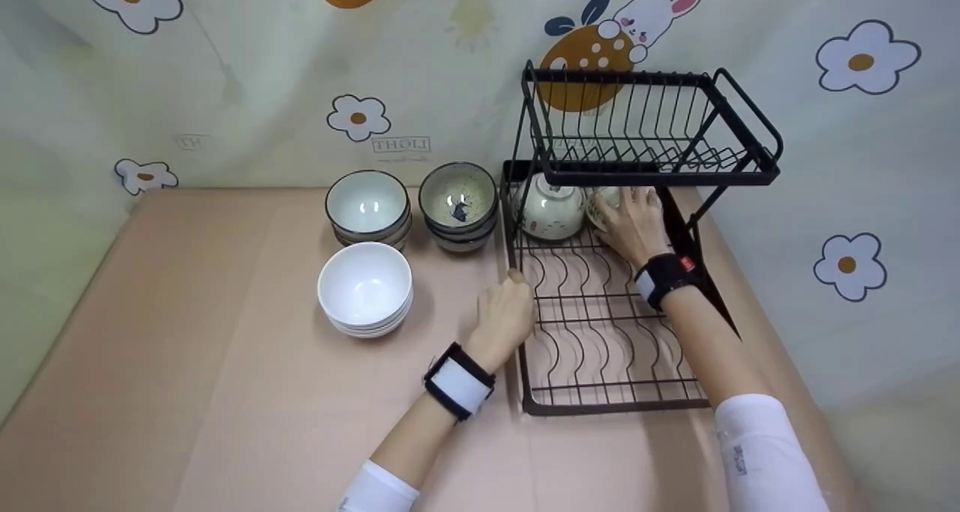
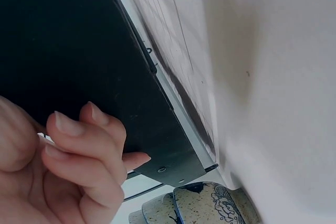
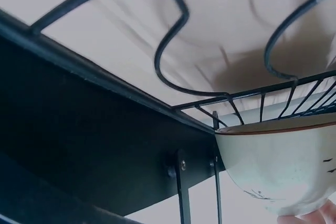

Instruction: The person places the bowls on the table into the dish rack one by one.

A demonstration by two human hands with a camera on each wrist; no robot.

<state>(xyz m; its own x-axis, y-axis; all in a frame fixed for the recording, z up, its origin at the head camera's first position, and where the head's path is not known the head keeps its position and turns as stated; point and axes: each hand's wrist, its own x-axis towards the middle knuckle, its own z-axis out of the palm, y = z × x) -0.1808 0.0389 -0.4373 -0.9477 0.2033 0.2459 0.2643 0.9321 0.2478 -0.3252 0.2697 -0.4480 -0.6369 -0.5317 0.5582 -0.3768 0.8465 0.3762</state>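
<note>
My right hand (image 1: 634,223) reaches under the upper shelf of the black dish rack (image 1: 619,405) and grips a pale bowl (image 1: 602,206). In the right wrist view, fingertips (image 3: 315,216) touch the foot of this bowl (image 3: 278,163), whose brown rim meets the rack wires. Another patterned bowl (image 1: 553,211) sits upside down just left of it, on the lower rack. My left hand (image 1: 506,315), fingers curled, holds the rack's left side rail. The left wrist view shows these fingers (image 2: 86,150) against the black side panel (image 2: 105,51); the thumb's contact is partly hidden.
Left of the rack stand several stacked bowls: speckled dark-rimmed bowls (image 1: 459,197), pale blue dark-rimmed bowls (image 1: 367,203) and white bowls (image 1: 365,283). The rack's upper shelf (image 1: 660,178) overhangs the back of the lower level. A patterned cloth (image 1: 247,70) hangs behind the table (image 1: 225,362).
</note>
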